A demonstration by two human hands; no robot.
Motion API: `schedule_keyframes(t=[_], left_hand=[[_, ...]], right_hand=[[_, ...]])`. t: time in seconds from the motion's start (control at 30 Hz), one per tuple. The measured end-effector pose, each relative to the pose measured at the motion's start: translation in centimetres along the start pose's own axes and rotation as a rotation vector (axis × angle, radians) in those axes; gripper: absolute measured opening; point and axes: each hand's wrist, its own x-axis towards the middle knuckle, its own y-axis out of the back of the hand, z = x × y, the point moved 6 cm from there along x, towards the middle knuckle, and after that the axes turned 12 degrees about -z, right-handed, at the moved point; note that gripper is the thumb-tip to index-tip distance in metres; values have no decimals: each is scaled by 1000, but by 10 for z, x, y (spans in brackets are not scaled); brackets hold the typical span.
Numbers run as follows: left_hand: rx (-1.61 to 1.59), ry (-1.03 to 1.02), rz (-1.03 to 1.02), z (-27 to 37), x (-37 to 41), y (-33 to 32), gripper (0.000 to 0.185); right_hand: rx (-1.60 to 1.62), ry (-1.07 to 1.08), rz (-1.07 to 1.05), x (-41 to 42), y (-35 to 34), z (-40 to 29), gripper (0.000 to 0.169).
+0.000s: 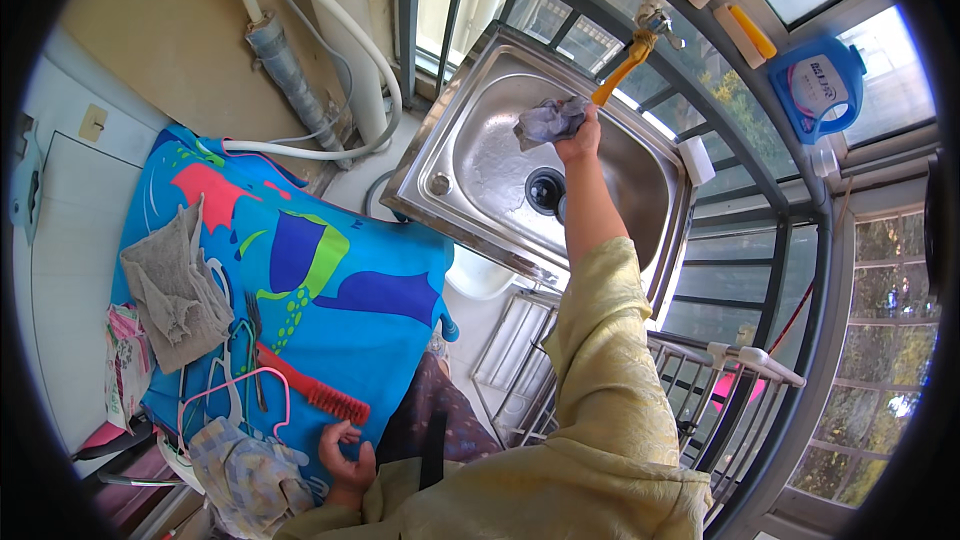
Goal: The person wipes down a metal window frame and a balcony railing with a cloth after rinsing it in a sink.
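My right hand [582, 138] reaches over the stainless steel sink [495, 136] and grips a crumpled grey cloth [551, 122]. The cloth is beside the lower end of a yellow hose [624, 75] that hangs from the metal tap [656, 19]. Below the hand shows the sink's dark drain [545, 191]. My left hand [347, 457] is low in the view, palm up with curled fingers and nothing seen in it. It is just below a red-handled brush [319, 392], which lies on a patterned blue cover [382, 262].
On the blue cover lie a grey rag [176, 285], a fork [256, 315], a pink hanger [289, 390] and a checked cloth [244, 469]. A blue detergent bottle [814, 90] stands by the window. Dark railings [739, 127] run behind the sink; a metal rack [517, 360] is below it.
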Motion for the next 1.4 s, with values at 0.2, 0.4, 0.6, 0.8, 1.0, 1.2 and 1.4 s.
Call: schedule_keyframes(t=[0.2,0.4,0.6,0.8,1.0,1.2,1.4], left_hand=[[3,-2,-9,1,1,0,42],[15,0,-12,2,1,0,42],[2,16,-15,-1,-1,-1,40],[16,15,-12,-3,-2,-2,40],[49,32,-23,-1,0,-3,40],[70,49,-30,1,1,-3,39],[95,33,-32,1,1,-3,40]], right_hand=[[-182,136,202,19,19,-2,27],[-570,-7,471,-2,29,-15,33],[-1639,-563,502,-42,96,-35,33],[-2036,-1110,328,-90,149,-18,31],[-2228,-832,297,-82,151,-2,34],[-2244,-993,143,-69,148,10,41],[-2195,-614,-121,-67,136,23,49]])
